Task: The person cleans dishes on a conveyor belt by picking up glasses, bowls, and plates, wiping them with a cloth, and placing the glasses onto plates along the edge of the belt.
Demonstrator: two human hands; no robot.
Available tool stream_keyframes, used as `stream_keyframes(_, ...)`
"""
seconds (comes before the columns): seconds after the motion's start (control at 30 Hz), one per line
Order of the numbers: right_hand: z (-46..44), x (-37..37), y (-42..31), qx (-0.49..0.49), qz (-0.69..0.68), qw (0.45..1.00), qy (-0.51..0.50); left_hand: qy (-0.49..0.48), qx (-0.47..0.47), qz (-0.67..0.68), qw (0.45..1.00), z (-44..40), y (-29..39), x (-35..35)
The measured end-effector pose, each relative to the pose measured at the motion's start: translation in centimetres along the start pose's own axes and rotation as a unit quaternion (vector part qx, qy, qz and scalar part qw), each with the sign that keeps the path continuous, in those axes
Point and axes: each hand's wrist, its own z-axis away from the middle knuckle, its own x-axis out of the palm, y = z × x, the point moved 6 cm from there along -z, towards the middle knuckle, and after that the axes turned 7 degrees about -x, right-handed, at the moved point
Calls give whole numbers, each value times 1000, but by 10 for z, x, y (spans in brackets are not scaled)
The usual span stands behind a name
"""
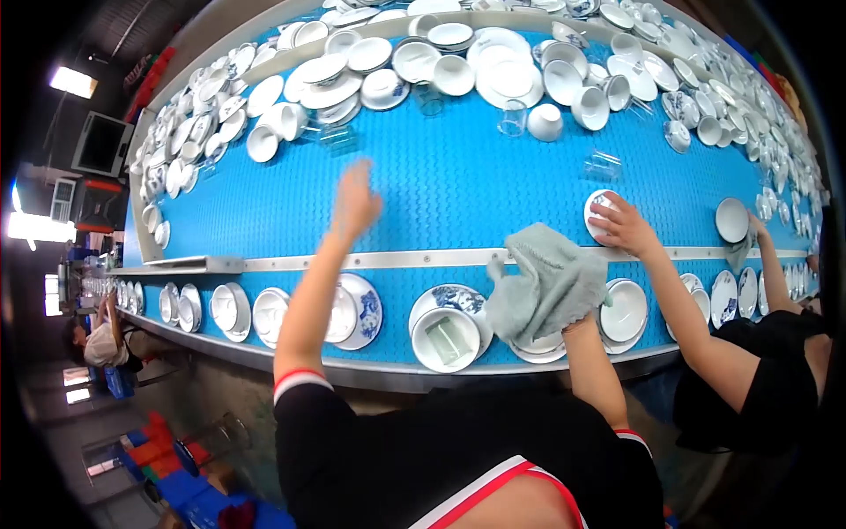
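My left hand reaches out over the blue belt. It is slightly blurred, with the fingers stretched forward and nothing seen in them. Just beyond it lie a drinking glass and several white bowls. My right hand holds a grey-green cloth, which drapes over and hides most of the fingers. Beneath the cloth is a partly covered stack of dishes. Left of it, a glass rests in a white bowl on a blue-patterned plate.
A co-worker's hand at the right touches a small patterned dish. Another person's hand farther right is near a bowl and a cloth. A metal rail divides the belt from the row of stacked dishes. Piled crockery lines the far side.
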Motion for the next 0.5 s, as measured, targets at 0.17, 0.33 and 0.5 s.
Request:
stream_keyframes(0.17,55,-19,82,165,-186,959,134,-15,-36,-385,922,-103,-124,76)
stream_keyframes(0.33,103,-16,147,237,-285,924,95,-53,-13,-334,941,-107,-59,62)
stream_keyframes(0.5,74,-44,99,226,-723,634,155,-55,132,136,980,-41,140,21)
